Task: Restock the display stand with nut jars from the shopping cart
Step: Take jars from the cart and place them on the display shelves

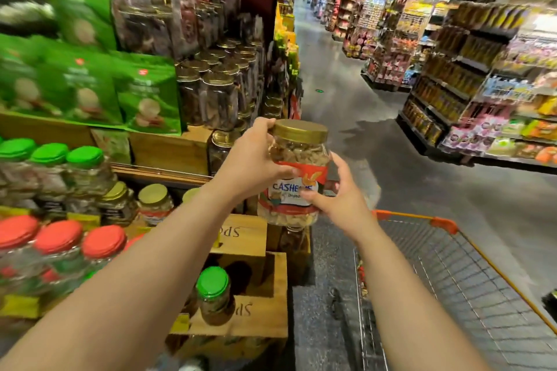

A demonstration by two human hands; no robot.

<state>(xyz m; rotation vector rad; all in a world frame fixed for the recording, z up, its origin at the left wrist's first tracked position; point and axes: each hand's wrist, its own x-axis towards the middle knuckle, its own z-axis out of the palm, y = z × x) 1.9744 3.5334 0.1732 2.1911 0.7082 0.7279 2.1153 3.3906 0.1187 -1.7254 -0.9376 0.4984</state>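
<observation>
Fingers [265, 132] of the left hand [251, 159] and right hand [340, 194] curl around a clear plastic gold-lidded cashew jar [297, 173], held upright in the air between the wooden display stand [241, 238] and the orange-rimmed wire shopping cart [446, 253].

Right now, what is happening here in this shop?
A person is restocking nuts. Both hands hold one cashew jar with a gold lid in the air: the left hand grips its upper side, the right hand grips its lower label. The jar is between the orange cart on the right and the display stand on the left, which already carries jars with green, red and gold lids. It is not yet set down.
</observation>
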